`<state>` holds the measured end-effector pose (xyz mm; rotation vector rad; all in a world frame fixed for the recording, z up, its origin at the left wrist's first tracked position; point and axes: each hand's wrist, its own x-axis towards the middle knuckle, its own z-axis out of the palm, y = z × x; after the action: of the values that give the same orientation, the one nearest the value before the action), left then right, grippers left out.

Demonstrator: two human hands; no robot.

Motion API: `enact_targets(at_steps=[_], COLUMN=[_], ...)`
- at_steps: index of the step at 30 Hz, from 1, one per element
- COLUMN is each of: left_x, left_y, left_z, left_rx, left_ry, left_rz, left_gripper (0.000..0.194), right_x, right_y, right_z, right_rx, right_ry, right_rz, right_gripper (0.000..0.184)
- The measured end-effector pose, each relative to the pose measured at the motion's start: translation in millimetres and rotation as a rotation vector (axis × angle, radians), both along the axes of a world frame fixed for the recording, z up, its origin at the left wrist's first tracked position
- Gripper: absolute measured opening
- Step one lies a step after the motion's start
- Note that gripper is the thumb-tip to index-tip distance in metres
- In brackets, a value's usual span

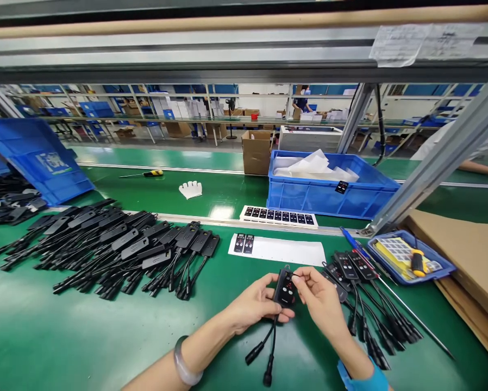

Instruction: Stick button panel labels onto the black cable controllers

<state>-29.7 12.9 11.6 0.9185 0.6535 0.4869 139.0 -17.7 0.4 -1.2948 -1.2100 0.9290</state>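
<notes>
My left hand (262,301) is wrapped round a black controller box (277,296) with two short cables ending in connectors (268,374). A black label sticker (287,288) with red and white marks covers its face. The fingers of my right hand (315,296) are closed in a pinch at the sticker's upper right corner, touching the box. Just beyond lies a white backing sheet (285,250) with two black stickers (244,243) at its left end. To the right, several labelled controllers (345,266) lie in a pile with cables toward me.
Many unlabelled controllers (130,244) are heaped at left, near a tilted blue crate (40,157). A full sticker sheet (279,215) lies before a blue bin (325,190). A screwdriver (152,173), white glove (191,189), small tray (411,258) and cardboard (468,250) surround the space.
</notes>
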Motion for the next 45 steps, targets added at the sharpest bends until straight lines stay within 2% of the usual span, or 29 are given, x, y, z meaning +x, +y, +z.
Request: enact_targets(at_steps=[12,20,27,34,45], left_x=[1.0,0.9,2.7,3.5,3.3], left_y=[-1.1,-1.1,-3.9,-5.7,-5.9], left_z=[-5.0,-4.2,-2.7,-1.2,-1.2], left_rx=[0.019,0.014,0.022,0.055,0.074], left_ry=[-0.018,-0.027,-0.022,-0.029,-0.009], left_rz=[-0.06,-0.064,-0.063,-0.074,-0.079], left_gripper=[0.05,0.05,0.039,0.037,0.04], right_x=[-0.4,-1.2,-2.2,-4.5,-5.1], right_y=[-2.2,-4.0,-3.7,-5.3,-4.8], right_z=[4.8,3.5,-1.4,1.3,1.2], right_rx=[0.001,0.002,-0.021,-0.047,-0.044], right_ry=[-0.022,-0.042,0.001,0.028,0.019], right_rz=[-0.022,-0.037,-0.067,-0.13,-0.147], right_gripper=[0.023,0.023,0.024,0.03,0.024])
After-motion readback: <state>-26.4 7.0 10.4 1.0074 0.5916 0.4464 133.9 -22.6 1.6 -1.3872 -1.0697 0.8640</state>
